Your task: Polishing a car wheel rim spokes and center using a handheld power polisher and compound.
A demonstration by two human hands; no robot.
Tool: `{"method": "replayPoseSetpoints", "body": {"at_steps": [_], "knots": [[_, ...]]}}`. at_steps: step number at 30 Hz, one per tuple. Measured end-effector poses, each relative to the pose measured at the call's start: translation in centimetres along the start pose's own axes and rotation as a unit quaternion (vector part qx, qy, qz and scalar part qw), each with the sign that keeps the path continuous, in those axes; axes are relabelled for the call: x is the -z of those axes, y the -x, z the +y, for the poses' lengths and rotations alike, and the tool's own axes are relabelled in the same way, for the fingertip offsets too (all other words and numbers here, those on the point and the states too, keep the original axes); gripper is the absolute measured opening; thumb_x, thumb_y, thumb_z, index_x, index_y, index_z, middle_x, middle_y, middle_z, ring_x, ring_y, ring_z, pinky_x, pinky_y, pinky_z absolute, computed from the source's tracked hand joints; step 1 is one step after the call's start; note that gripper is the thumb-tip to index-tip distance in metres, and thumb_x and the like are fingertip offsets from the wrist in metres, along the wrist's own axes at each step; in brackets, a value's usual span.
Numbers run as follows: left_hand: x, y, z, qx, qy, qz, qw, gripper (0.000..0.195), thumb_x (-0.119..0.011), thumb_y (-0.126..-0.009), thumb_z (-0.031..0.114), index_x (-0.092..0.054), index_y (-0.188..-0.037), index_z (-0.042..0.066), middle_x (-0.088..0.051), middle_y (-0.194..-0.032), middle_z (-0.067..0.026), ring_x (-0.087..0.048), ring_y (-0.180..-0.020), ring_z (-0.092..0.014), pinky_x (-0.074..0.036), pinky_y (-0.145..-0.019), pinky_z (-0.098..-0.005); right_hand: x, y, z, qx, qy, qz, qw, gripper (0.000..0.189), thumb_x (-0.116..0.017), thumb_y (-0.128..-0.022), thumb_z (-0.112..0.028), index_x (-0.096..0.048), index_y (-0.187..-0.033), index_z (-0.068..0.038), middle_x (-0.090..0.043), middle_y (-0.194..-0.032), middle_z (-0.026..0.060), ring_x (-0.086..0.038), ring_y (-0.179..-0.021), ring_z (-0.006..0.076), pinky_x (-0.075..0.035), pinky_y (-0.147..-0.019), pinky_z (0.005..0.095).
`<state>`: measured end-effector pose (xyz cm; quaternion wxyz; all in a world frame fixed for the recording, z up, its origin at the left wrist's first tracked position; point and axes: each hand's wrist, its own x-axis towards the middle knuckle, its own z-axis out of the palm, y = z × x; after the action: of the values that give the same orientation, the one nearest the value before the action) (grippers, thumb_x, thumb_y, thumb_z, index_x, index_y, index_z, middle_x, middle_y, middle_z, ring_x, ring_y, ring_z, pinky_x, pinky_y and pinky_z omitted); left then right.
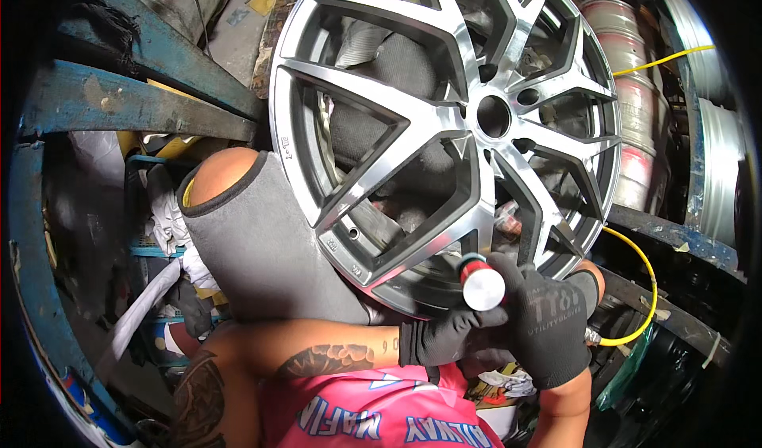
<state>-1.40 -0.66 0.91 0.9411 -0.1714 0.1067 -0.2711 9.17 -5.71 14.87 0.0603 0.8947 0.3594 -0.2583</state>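
Note:
A machined alloy wheel rim with dark pockets between its spokes rests tilted before me, across my lap. My right hand, in a black utility glove, is closed on a small air tool with a round silver end and a red band, at the rim's near edge. A yellow air hose with a metal fitting runs up beside the right hand. My left hand, also in a black glove, is just below the tool, its fingers curled close to it and to the right hand; whether it holds anything is hidden.
Blue metal frame bars cross the left side. Below them stands a blue plastic crate with white cloths. Stacked rims stand at the right, with more silver rims beyond a blue post. A worn metal rail crosses the right.

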Motion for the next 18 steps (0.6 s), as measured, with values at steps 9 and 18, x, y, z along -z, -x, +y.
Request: {"method": "replayPoseSetpoints", "body": {"at_steps": [9, 18], "knots": [[-2.0, 0.8, -0.1, 0.034, -0.385, 0.093, 0.917, 0.031, -0.073, -0.093, 0.035, -0.064, -0.106, 0.008, -0.067, -0.092, -0.0055, -0.065, -0.089, -0.014, -0.054, -0.078, -0.0306, -3.6, 4.3, 1.7, -0.077, -0.071, 0.020, 0.994, 0.064, -0.087, -0.067, -0.037, -0.066, -0.122, -0.011, -0.073, -0.096, 0.0140, -0.072, -0.086, 0.0352, -0.055, -0.074, 0.0413], [-4.5, -2.4, 3.8, -0.017, -0.239, 0.120, 0.963, 0.033, -0.058, -0.100, 0.018, -0.055, -0.129, 0.004, -0.064, -0.123, -0.0071, -0.062, -0.114, -0.018, -0.048, -0.102, -0.0376, -6.4, -0.5, 2.8, -0.098, -0.239, 0.264, 0.929, 0.050, -0.073, -0.078, -0.019, -0.064, -0.126, -0.011, -0.070, -0.101, 0.0199, -0.067, -0.090, 0.0416, -0.054, -0.076, 0.0458]]}}
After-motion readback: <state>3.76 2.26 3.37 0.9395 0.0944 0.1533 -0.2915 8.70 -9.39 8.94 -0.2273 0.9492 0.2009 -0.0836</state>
